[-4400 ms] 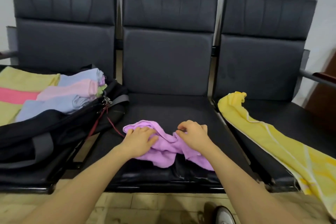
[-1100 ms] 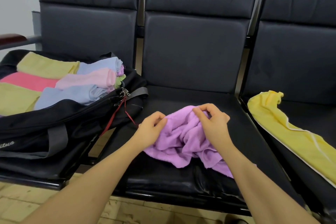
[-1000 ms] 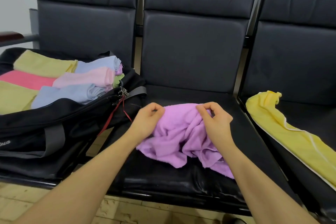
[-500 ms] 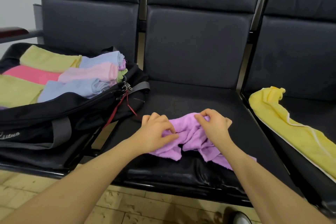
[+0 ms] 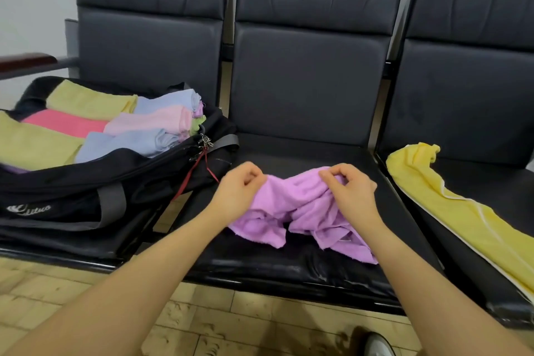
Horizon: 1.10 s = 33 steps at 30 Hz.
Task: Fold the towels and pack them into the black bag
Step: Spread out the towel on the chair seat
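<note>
Head view looks down on a row of three dark seats, and the step in hand appears to be the start of a fold: finding the top edge of the purple towel (image 5: 300, 211), which lies crumpled on the middle seat (image 5: 289, 263). The left hand (image 5: 239, 191) has its fingers curled and pinches the towel's left upper edge between thumb and fingertips; the right hand (image 5: 351, 192) is likewise curled and pinches the right upper edge, so the two hands are apart with a span of cloth bunched between them. The rest of the towel sags in loose folds onto the seat cushion. My judgement is that the next move calls for drawing the hands wider apart and lifting, so the cloth hangs or lies flat before it can be halved. The black bag (image 5: 86, 196) sits open on the left seat, already holding folded towels (image 5: 121, 130) in yellow-green, pink and blue. A yellow towel (image 5: 450, 208) lies unfolded along the right seat, not yet handled.
</note>
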Each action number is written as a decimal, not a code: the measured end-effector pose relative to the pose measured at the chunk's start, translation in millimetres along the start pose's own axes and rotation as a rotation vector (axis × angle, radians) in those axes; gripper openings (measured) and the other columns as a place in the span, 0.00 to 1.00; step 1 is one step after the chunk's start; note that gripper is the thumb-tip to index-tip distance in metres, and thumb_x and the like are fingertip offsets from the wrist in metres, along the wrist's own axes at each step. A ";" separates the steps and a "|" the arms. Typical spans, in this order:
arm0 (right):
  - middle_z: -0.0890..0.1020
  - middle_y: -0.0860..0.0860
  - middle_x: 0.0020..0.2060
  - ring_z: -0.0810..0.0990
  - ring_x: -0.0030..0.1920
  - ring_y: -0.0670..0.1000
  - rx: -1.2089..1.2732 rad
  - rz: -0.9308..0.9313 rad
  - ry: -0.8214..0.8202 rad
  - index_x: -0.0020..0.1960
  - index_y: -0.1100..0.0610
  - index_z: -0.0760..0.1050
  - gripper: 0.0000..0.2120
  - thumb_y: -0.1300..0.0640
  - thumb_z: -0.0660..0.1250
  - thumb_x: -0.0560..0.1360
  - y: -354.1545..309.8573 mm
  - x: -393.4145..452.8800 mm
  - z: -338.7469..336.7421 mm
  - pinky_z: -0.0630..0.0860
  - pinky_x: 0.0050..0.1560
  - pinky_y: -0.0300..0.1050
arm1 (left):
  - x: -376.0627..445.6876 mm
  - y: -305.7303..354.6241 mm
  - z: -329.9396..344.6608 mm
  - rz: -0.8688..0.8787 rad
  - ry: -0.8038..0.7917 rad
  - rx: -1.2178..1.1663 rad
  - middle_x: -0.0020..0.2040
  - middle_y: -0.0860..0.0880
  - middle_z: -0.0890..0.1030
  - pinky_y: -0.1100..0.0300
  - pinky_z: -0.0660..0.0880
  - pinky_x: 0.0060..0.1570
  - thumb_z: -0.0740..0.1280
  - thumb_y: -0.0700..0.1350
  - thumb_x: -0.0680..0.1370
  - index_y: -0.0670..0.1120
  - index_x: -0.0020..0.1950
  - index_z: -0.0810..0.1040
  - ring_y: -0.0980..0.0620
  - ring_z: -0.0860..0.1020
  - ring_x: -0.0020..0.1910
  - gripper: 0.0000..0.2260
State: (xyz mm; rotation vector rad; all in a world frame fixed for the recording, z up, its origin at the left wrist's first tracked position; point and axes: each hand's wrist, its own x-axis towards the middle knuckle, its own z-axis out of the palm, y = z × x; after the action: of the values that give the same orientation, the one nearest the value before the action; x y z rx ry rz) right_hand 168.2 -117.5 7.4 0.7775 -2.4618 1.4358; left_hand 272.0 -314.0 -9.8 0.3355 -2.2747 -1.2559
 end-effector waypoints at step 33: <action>0.80 0.42 0.42 0.78 0.48 0.46 0.193 -0.454 0.198 0.44 0.42 0.76 0.04 0.49 0.71 0.73 -169.3 20.2 -57.4 0.71 0.58 0.61 | 59.4 226.9 -100.1 0.424 0.005 0.191 0.42 0.53 0.67 0.52 0.62 0.59 0.57 0.53 0.82 0.48 0.39 0.71 0.50 0.67 0.48 0.15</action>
State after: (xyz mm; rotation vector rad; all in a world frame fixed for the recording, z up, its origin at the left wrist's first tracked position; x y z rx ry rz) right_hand 234.4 -142.4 172.8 1.0878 -1.8645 1.4961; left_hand 284.2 -289.3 243.6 -0.0788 -2.3064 -0.8257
